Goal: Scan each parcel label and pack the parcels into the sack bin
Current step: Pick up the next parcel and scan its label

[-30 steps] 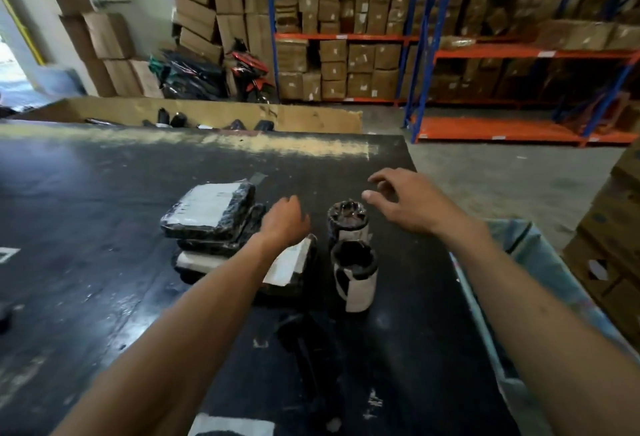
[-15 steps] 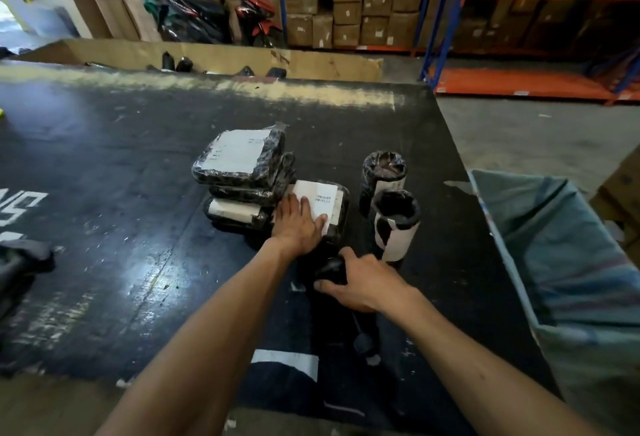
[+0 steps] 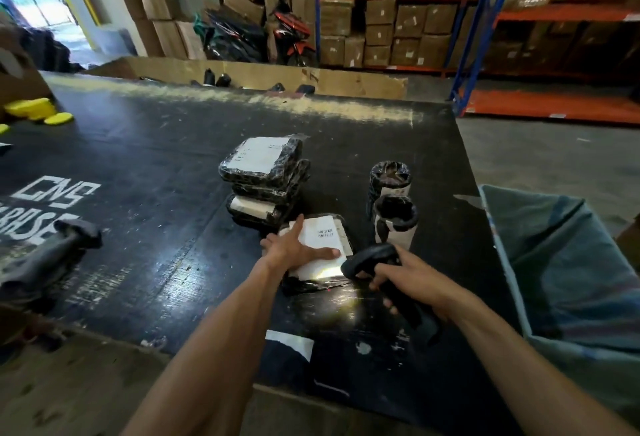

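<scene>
A person is leaning over a scuffed black desk (image 3: 145,165) in a warehouse, both bare forearms reaching forward. The left hand (image 3: 292,248) is lying flat with fingers spread, not gripping anything, pressing down on the white label of a flat parcel (image 3: 320,245) wrapped in black plastic. The right hand (image 3: 398,274) is clenched around the handle of a black barcode scanner (image 3: 372,261), its grip closed tight, with the scanner's head pointing toward the near edge of that parcel, just to the left of the grip. A bright patch of light is falling on the parcel's near edge and the desk below it.

Just beyond the left hand, a stack of flat wrapped parcels (image 3: 265,176) is sitting, the top one showing a white label. Just beyond the right grip, two upright cylindrical parcels (image 3: 393,207) in black wrap are standing one behind the other, touching or nearly so. To the right of the right grip, past the desk edge, the blue-green sack bin (image 3: 568,262) is standing open.

Far to the left of both hands, a dark bundled object (image 3: 48,255) is lying on the desk. Behind the desk, shelving racks (image 3: 485,13) are holding cardboard boxes.
</scene>
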### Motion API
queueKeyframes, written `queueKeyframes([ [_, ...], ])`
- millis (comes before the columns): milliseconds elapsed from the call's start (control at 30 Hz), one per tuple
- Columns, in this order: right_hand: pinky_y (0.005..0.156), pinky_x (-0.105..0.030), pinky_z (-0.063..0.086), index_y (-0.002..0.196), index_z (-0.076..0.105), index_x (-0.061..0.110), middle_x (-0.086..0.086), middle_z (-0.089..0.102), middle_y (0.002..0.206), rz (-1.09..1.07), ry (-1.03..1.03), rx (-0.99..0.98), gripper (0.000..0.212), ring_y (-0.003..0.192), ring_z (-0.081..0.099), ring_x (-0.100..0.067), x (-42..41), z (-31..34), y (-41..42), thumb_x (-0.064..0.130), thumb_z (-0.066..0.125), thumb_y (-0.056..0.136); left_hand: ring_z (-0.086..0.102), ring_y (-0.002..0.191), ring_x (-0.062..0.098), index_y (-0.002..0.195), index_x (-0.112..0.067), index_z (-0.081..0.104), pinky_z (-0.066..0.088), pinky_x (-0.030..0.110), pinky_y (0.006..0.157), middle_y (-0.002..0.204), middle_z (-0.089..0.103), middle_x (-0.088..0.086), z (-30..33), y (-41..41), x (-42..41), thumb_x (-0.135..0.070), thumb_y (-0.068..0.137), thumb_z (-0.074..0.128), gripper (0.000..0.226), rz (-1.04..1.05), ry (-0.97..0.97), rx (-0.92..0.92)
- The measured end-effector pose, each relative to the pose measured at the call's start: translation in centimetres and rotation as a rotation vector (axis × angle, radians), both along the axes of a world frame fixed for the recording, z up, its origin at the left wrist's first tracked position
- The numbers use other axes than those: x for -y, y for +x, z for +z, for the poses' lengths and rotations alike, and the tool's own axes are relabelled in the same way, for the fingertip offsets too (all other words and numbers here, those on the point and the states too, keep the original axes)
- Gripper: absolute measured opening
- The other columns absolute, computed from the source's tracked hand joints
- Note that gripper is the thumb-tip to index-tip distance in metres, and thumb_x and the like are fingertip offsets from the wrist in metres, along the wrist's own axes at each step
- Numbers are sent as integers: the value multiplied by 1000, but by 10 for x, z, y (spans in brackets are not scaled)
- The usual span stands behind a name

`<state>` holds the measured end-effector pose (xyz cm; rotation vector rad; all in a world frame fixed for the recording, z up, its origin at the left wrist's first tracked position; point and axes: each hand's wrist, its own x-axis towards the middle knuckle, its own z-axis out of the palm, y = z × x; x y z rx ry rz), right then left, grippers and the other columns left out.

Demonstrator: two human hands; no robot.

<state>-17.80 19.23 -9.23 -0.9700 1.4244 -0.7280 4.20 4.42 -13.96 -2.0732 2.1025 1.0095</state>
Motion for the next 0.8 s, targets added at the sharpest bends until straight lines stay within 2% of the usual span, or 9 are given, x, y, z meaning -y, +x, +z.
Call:
queueKeyframes([
  [67, 48, -30, 53, 126, 54, 22, -2, 83, 99, -40, -31, 52, 44, 57, 64, -18, -1, 4, -3, 8, 66, 86, 30, 128, 45, 157, -53, -1, 31, 48, 108, 146, 28, 25, -5, 0, -16, -93, 50, 68, 134, 84, -69, -14],
  [133, 48, -31, 51, 124, 53, 23, -4, 82, 104, -55, -68, 52, 43, 56, 62, -19, -3, 6, -2, 5, 65, 86, 40, 122, 42, 154, -57, 13, 37, 46, 108, 137, 31, 20, -8, 2, -32, -81, 53, 79, 123, 191, -173, -172],
  [200, 47, -31, 48, 124, 53, 21, -4, 82, 95, -93, -115, 60, 40, 54, 59, -18, -6, 5, 1, 6, 63, 88, 49, 112, 32, 149, -60, 26, 41, 39, 108, 130, 29, 11, -8, 4, -47, -62, 56, 91, 113, 248, -297, -368],
  [267, 47, -31, 46, 127, 54, 21, -4, 77, 82, -141, -169, 81, 37, 53, 58, -19, -10, 3, 6, 11, 63, 92, 49, 102, 23, 147, -60, 31, 44, 33, 104, 127, 27, 6, -5, 6, -63, -49, 59, 93, 108, 254, -402, -451],
  [433, 47, -31, 51, 137, 46, 41, -9, 74, 88, -136, -368, -1, 48, 53, 62, -18, -17, 7, 24, 39, 71, 96, 44, 110, 17, 148, -52, 40, 41, 30, 106, 135, 26, 4, 3, 5, -95, -48, 58, 94, 104, 274, -581, -475],
  [533, 49, -32, 54, 135, 45, 44, -11, 73, 98, -118, -455, -79, 48, 55, 66, -18, -21, 15, 33, 54, 69, 95, 45, 129, 26, 144, -47, 49, 43, 40, 109, 144, 25, 5, 10, 6, -107, -51, 58, 93, 97, 296, -637, -441],
  [600, 50, -33, 55, 133, 45, 44, -12, 72, 102, -122, -467, -101, 46, 56, 67, -19, -24, 20, 37, 58, 67, 95, 42, 136, 28, 142, -48, 51, 43, 42, 109, 149, 22, 5, 12, 9, -113, -55, 56, 92, 95, 310, -652, -416],
  [700, 55, -32, 57, 132, 44, 43, -12, 71, 113, -101, -485, -158, 45, 69, 70, -21, -26, 31, 38, 60, 65, 96, 45, 134, 29, 141, -47, 53, 44, 40, 107, 147, 25, 5, 15, 11, -117, -57, 54, 92, 97, 322, -696, -443],
  [800, 47, -28, 54, 133, 44, 39, -12, 71, 107, -101, -512, -175, 45, 60, 68, -18, -24, 43, 39, 57, 65, 97, 48, 130, 26, 140, -47, 54, 43, 35, 107, 143, 28, 5, 22, 9, -115, -52, 55, 94, 95, 328, -744, -465],
])
